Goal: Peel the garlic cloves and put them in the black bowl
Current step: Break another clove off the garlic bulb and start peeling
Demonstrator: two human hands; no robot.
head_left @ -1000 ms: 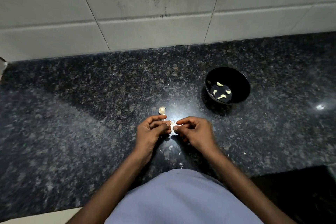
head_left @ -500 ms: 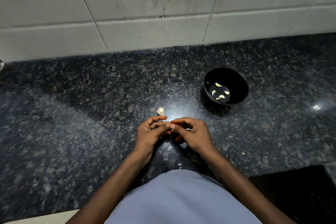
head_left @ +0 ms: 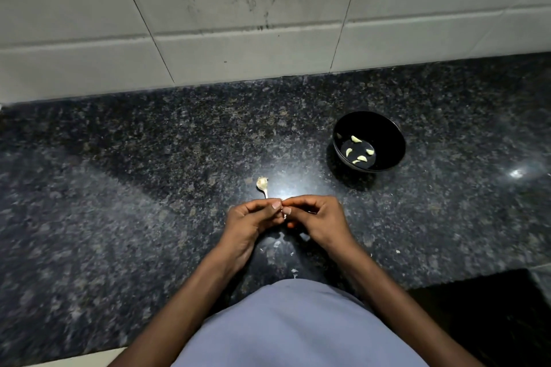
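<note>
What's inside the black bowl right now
The black bowl holds five peeled garlic cloves on its floor. Its near wall hides a sliver of the floor.

The counter (head_left: 119,188) runs across the view, with the tiled wall (head_left: 208,24) behind it at 12 o'clock. The two hands meet fingertip to fingertip at the centre, left hand (head_left: 250,223) at 9 o'clock of the right hand (head_left: 322,220). The garlic stem (head_left: 262,185) lies on the counter just beyond the left hand, at 12 o'clock. The bowl (head_left: 384,128) stands at 2 o'clock of the hands, well apart, with cloves (head_left: 359,150) in it. Skin scraps (head_left: 277,244) lie at 6 o'clock, between the wrists.
</note>
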